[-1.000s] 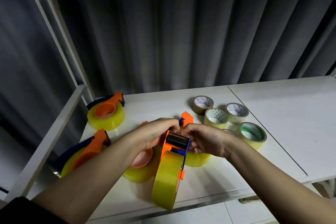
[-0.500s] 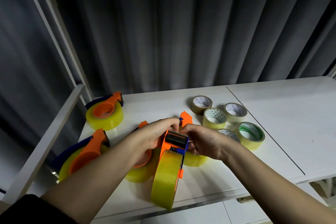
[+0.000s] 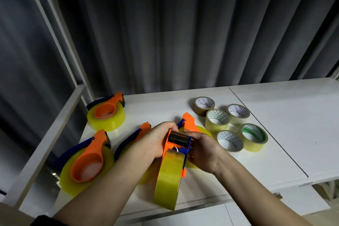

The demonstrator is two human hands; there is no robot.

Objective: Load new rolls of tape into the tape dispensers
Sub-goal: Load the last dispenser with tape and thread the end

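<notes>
An orange and blue tape dispenser [image 3: 178,140] with a big yellow tape roll [image 3: 169,180] in it stands on edge above the table's front. My left hand [image 3: 156,141] grips its left side near the cutter head. My right hand [image 3: 203,149] grips its right side, fingers curled by the blue lever. Both hands hold it between them. Part of another loaded dispenser [image 3: 189,122] shows behind my hands.
Three more loaded orange dispensers lie on the white table [image 3: 275,115]: back left [image 3: 107,113], front left [image 3: 86,161] and one [image 3: 134,137] under my left forearm. Several small tape rolls [image 3: 230,124] sit grouped at the right. A white shelf frame [image 3: 55,124] borders the left.
The dispenser stays held in both hands in nearly the same spot. My fingers have shifted slightly at the cutter head.
</notes>
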